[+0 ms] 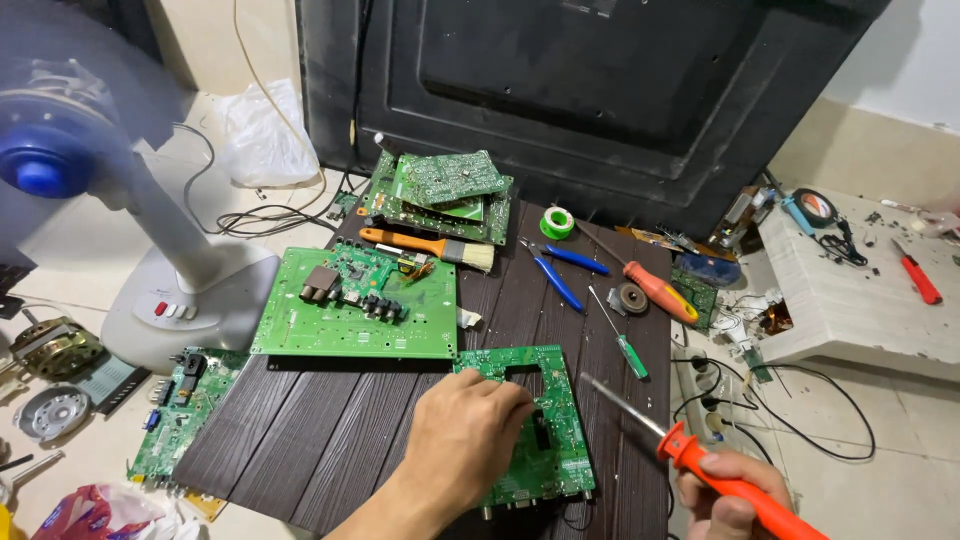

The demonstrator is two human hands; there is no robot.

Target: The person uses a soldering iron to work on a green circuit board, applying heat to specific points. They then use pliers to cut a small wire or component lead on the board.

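Left hand (462,432) lies flat on the green circuit board (525,425), fingers spread at its middle, pinning it to the dark counter (320,430). Right hand (728,495), at about 4 o'clock from the board, is closed round the orange handle of a soldering iron (690,450). Iron's long axis runs 4 to 10 o'clock; its metal tip hovers just over the board's right edge, apart from the left fingers. Left hand is the nearer one. Larger green board (350,300) sits at 11 o'clock, untouched.
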